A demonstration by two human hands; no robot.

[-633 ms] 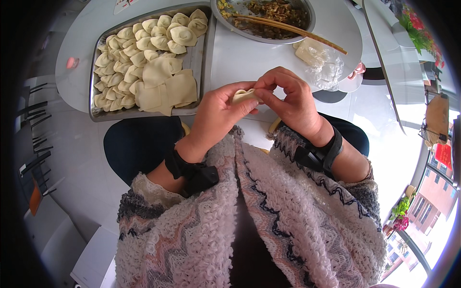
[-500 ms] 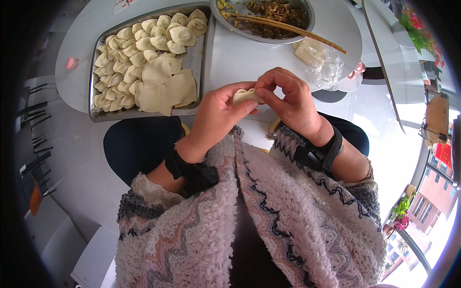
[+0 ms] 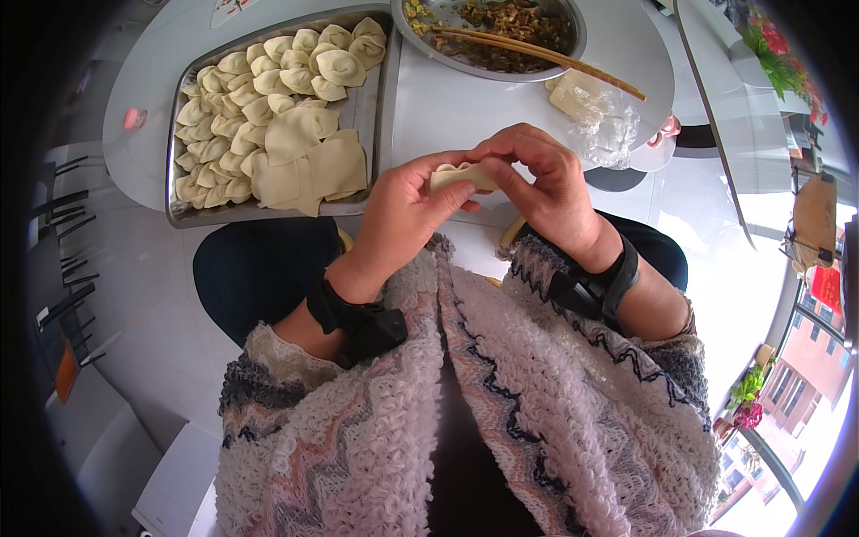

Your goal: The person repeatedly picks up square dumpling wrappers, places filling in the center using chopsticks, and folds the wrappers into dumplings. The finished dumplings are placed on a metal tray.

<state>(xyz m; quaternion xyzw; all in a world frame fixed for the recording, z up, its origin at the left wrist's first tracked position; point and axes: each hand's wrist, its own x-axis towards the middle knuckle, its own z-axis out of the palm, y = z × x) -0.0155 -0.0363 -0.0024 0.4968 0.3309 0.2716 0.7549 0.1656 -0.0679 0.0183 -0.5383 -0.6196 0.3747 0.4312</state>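
Observation:
A pale wonton (image 3: 461,177), folded from dough, is held up between my two hands just off the table's near edge. My left hand (image 3: 401,210) grips its left end, the thumb lying along the near side and the fingers behind. At its right end, my right hand (image 3: 546,197) pinches the dough between thumb and curled fingers. To the left, a metal tray (image 3: 369,115) carries rows of folded wontons (image 3: 259,76). Flat square wrappers (image 3: 327,168) overlap in that tray's near right corner. Any filling inside the held wonton is hidden.
Beyond my hands stands a metal bowl (image 3: 583,40) of chopped filling (image 3: 501,54), with chopsticks (image 3: 582,68) resting across it. A crumpled clear plastic bag (image 3: 604,125) lies right of my hands on the white table (image 3: 438,116). Dark chair seats (image 3: 259,268) sit below the table edge.
The right thumb and fingers have shifted slightly along the dough's right end, and more of the wonton's pale side shows between my hands. Tray, bowl and bag stay put.

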